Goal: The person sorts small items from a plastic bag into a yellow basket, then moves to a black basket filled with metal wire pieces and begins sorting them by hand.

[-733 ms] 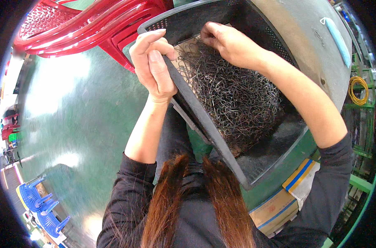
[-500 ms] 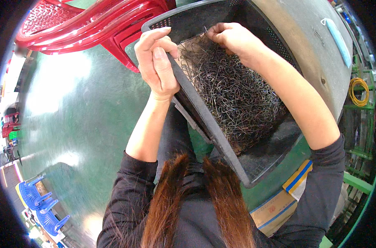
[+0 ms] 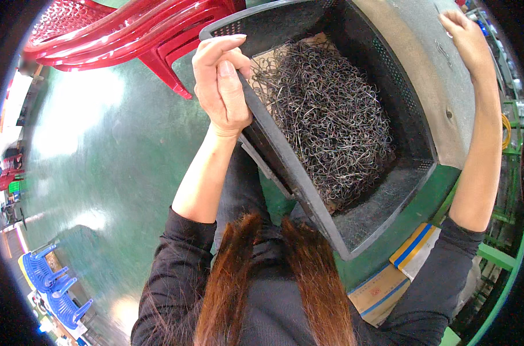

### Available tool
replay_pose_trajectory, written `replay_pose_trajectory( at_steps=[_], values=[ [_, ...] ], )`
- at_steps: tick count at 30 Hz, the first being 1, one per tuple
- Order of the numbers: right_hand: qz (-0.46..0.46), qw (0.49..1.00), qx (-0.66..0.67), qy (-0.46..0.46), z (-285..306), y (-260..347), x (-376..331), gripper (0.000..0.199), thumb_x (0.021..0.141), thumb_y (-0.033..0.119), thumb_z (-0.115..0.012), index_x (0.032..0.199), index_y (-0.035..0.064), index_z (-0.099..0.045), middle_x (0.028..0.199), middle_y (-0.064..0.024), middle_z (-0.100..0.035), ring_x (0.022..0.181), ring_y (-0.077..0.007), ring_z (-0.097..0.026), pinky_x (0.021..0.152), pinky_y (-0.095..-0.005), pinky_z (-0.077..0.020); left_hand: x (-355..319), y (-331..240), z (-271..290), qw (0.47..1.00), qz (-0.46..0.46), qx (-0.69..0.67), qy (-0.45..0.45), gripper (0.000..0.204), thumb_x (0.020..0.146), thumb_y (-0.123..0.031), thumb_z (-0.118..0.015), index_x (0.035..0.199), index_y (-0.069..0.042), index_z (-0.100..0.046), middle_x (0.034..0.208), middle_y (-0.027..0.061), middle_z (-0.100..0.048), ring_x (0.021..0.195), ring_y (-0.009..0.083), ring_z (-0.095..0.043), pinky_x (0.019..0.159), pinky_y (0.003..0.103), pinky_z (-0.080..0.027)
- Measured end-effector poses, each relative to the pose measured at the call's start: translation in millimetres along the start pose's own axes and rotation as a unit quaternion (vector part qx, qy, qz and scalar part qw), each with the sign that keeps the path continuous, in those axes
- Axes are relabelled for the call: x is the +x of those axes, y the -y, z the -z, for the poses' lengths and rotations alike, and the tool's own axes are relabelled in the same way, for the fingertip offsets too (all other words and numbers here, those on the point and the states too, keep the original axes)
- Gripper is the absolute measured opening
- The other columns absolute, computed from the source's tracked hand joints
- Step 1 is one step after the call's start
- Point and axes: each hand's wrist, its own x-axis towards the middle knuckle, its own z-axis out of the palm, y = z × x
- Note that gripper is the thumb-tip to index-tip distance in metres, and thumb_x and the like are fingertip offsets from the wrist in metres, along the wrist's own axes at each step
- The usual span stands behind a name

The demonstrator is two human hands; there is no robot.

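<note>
Head view: from where I stand, the left hand [image 3: 224, 86] has its fingers curled over the left rim of the black crate [image 3: 412, 109], thumb against the outer side, a grip that looks meant to steady the crate and tip its mouth toward the person. Inside lies the tangled pile of dark bent wires [image 3: 337, 121], reaching toward the crate's far left corner, where bare cardboard [image 3: 263, 62] shows; that sheet seems to line the bottom so fine pieces don't slip out. The right hand [image 3: 461, 29] is out over the grey bench [image 3: 412, 34], near its right edge, fingers bent and bunched; I cannot tell whether they pinch anything. A few loose wires [image 3: 443, 53] lie beside it on the bench, probably set apart from the tangle within easy reach. Red chairs [image 3: 146, 34] stand stacked beyond the crate's far left corner, presumably nested to save floor.
</note>
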Motion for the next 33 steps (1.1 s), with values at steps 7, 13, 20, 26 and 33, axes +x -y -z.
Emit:
replay_pose_trajectory(
  at_steps=[7, 13, 20, 26, 33],
  values=[
    [0.049, 0.983, -0.167, -0.048, -24, 41, -28, 0.022, 0.078, 0.023, -0.055, 0.092, 0.0079, -0.063, 0.087, -0.0131, -0.063, 0.086, -0.0287, -0.06, 0.075, -0.0372, -0.0453, -1, 1, 10, 0.998, -0.008, 0.061, 0.031, 0.027, 0.09, -0.015, -0.034, 0.106, 0.003, -0.045, 0.062, 0.0048, -0.049, 0.064, 0.0131, -0.043, 0.072, 0.031, -0.037],
    [0.134, 0.948, 0.121, 0.263, -89, 193, -47, 0.014, 0.072, 0.015, -0.062, 0.08, 0.0031, -0.064, 0.085, -0.0128, -0.062, 0.083, -0.0256, -0.06, 0.075, -0.0322, -0.046, -4, -1, 15, 0.996, -0.005, 0.073, 0.049, 0.028, 0.091, -0.016, -0.032, 0.107, 0.004, -0.042, 0.065, 0.0058, -0.05, 0.064, 0.0123, -0.043, 0.069, 0.03, -0.038],
    [0.1, 0.931, 0.001, 0.35, -137, 233, -40, 0.026, 0.069, 0.023, -0.065, 0.09, 0.0075, -0.066, 0.09, -0.0141, -0.064, 0.086, -0.0282, -0.062, 0.076, -0.0374, -0.0495, -5, -1, 10, 0.997, -0.008, 0.066, 0.045, 0.027, 0.091, -0.016, -0.033, 0.106, 0.003, -0.043, 0.064, 0.005, -0.048, 0.062, 0.0115, -0.043, 0.067, 0.028, -0.037],
    [0.074, 0.943, 0.015, 0.323, -141, 227, -23, 0.017, 0.068, 0.015, -0.063, 0.084, 0.0126, -0.068, 0.085, -0.0118, -0.065, 0.08, -0.0272, -0.062, 0.074, -0.0358, -0.0484, -2, 4, 12, 0.997, -0.019, 0.065, 0.048, 0.026, 0.09, -0.015, -0.033, 0.105, 0.003, -0.044, 0.063, 0.0047, -0.049, 0.062, 0.0115, -0.042, 0.066, 0.028, -0.037],
    [0.137, 0.926, -0.009, 0.35, -125, 231, -24, 0.027, 0.074, 0.025, -0.055, 0.094, 0.0097, -0.065, 0.094, -0.0134, -0.064, 0.088, -0.0253, -0.062, 0.077, -0.0368, -0.0494, -2, 3, 7, 0.999, -0.009, 0.054, -0.001, 0.026, 0.083, -0.007, -0.037, 0.102, -0.003, -0.054, 0.056, 0.0001, -0.047, 0.063, 0.0149, -0.045, 0.091, 0.037, -0.032]
  ],
)
